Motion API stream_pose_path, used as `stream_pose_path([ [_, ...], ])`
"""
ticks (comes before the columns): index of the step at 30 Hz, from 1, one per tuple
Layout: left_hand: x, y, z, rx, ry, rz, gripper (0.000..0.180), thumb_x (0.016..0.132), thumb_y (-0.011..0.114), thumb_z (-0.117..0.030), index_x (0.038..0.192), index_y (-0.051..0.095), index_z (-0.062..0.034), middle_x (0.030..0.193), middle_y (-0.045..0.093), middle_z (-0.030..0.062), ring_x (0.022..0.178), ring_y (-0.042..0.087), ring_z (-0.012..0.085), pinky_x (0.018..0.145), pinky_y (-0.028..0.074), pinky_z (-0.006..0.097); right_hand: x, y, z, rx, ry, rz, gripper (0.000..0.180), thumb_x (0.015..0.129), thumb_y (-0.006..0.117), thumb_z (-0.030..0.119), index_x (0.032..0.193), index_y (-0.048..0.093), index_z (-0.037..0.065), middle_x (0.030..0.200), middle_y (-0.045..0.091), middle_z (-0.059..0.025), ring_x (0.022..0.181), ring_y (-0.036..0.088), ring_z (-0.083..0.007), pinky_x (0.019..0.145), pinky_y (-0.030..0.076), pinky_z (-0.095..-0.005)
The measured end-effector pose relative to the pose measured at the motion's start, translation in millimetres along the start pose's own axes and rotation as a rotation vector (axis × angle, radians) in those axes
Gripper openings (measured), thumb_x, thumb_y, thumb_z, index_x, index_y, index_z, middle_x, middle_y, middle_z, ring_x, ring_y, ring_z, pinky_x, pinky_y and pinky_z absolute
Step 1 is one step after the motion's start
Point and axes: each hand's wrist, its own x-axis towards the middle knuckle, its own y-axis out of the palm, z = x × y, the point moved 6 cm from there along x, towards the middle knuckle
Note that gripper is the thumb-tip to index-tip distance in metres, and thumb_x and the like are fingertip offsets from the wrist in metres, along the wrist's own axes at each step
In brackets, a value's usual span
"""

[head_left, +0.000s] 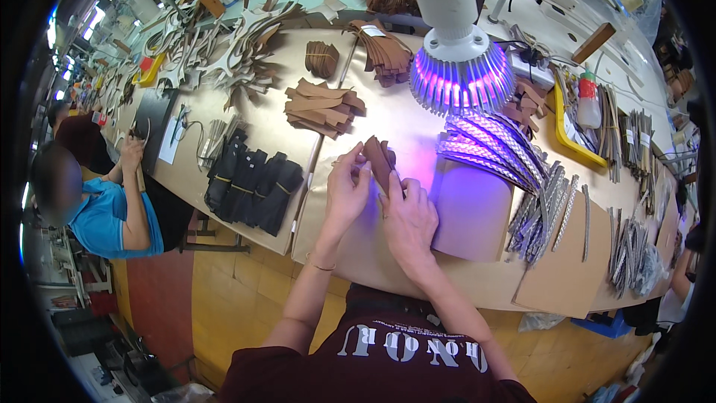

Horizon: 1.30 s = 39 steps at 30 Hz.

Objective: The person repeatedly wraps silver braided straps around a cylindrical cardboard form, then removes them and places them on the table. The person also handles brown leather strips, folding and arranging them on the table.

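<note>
A small stack of brown leather pieces (379, 161) stands on edge between both my hands, just above the tan worktable (350, 246). My left hand (346, 192) pinches its left side with fingertips. My right hand (409, 216) grips its lower right edge from behind. A lamp (456, 45) with a purple glow hangs right above and lights the table beside my hands.
Black strap bundles (253, 183) lie to the left, brown leather piles (322, 108) behind. Patterned silver straps (492, 145) fan out to the right over cardboard sheets (477, 213). A yellow tray (573, 142) holds a bottle. A person in a blue shirt (112, 216) sits at the left.
</note>
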Motion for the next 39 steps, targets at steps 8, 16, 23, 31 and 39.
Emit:
stream_pose_path([
  [8,-22.8,-8.7,2.5,-0.382,-0.099,-0.089,0.039,0.095,0.048,0.000,0.134,0.047,0.0004,0.113,0.060,0.0124,0.090,0.060,0.0142,0.078,0.051,0.028,-8.6,-4.4,-7.0,0.140,-0.003,-0.091,0.029,0.083,0.069,0.018,0.111,0.066,0.013,0.098,0.060,-0.0078,0.080,0.062,-0.0263,0.069,0.049,-0.0392],
  [16,-32.3,-7.7,0.2,-0.408,-0.180,-0.236,0.032,0.087,0.062,-0.004,0.119,0.058,-0.0045,0.112,0.057,0.0116,0.098,0.057,0.0207,0.084,0.048,0.032,-16.7,-3.8,2.5,0.026,-0.281,-0.240,0.026,0.083,0.064,0.014,0.108,0.070,0.018,0.096,0.061,-0.0008,0.081,0.059,-0.0199,0.064,0.043,-0.0352],
  [23,-14.3,-23.1,-53.6,0.417,0.341,0.150,0.031,0.073,0.077,-0.029,0.098,0.068,-0.0123,0.116,0.056,0.0107,0.111,0.049,0.0317,0.098,0.035,0.045,-16.5,7.9,11.6,0.001,-0.260,-0.217,0.010,0.083,0.067,0.017,0.092,0.066,0.012,0.094,0.058,-0.0036,0.082,0.058,-0.0228,0.065,0.043,-0.0369],
  [31,19.3,-18.7,-49.4,0.415,0.483,0.541,0.049,0.071,0.078,-0.036,0.115,0.070,-0.0155,0.136,0.052,0.0153,0.124,0.048,0.0349,0.106,0.034,0.047,-14.2,1.2,4.3,0.164,-0.198,-0.158,0.011,0.082,0.071,0.018,0.090,0.067,0.012,0.094,0.057,-0.0053,0.086,0.057,-0.0257,0.070,0.042,-0.0397],
  [39,35.7,-14.9,-37.8,0.194,0.511,0.856,0.040,0.073,0.079,-0.028,0.108,0.073,-0.0092,0.119,0.064,0.0129,0.111,0.058,0.0288,0.095,0.046,0.037,-9.6,0.3,-7.1,0.350,-0.063,-0.082,0.011,0.078,0.072,0.016,0.088,0.070,0.012,0.095,0.056,-0.0055,0.089,0.056,-0.0252,0.073,0.041,-0.0399],
])
